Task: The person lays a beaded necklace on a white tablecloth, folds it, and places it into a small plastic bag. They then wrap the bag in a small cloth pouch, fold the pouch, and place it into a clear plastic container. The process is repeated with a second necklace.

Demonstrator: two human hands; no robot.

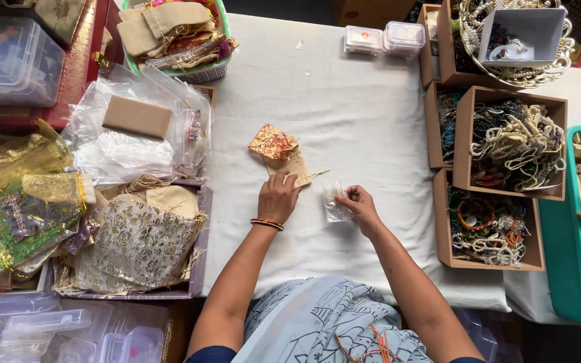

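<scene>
Single view, head-mounted, looking almost straight down onto the table (358,121). Wearer's body is at 6 o'clock, forearms running up toward frame centre; far table edge at 12. Moderate range: whole white table width fits in frame, hands sit just below centre. Left hand (278,198) and right hand (360,205) both fully in view. Coverage spills past the table: cardboard boxes (469,259) at 3 o'clock, piled pouches (139,245) at 9. No second view, so no overlap.
</scene>
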